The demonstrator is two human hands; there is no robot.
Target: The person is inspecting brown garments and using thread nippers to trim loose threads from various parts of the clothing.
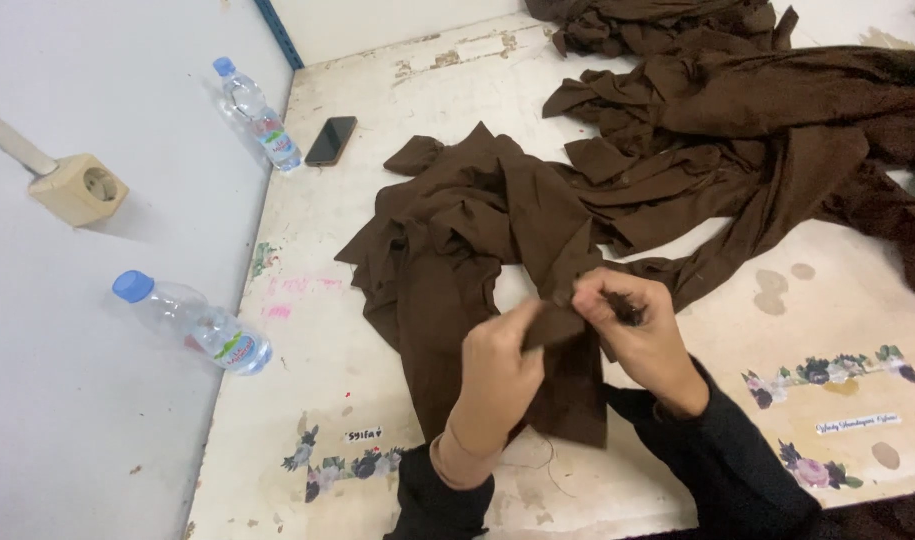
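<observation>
Holding a fold of the brown cloth [477, 240], the left hand [499, 375] is pinching it between thumb and fingers. The right hand [639, 335] is pinching the same fold just beside it, and the two hands are almost touching. That cloth is lying in a crumpled heap in the middle of the white surface [317, 330], and one end is hanging down under the hands toward the near edge. A bigger pile of brown cloth [757, 110] is spreading across the far right side and is touching the first heap. Two plastic bottles with blue caps are lying at the left edge: one bottle [192, 322] near the person, another bottle [257, 115] farther away. A black phone [331, 140] is resting next to the far bottle. Bare room is showing on the left between the bottles and the cloth, and on the right beside flower stickers [827, 372].
</observation>
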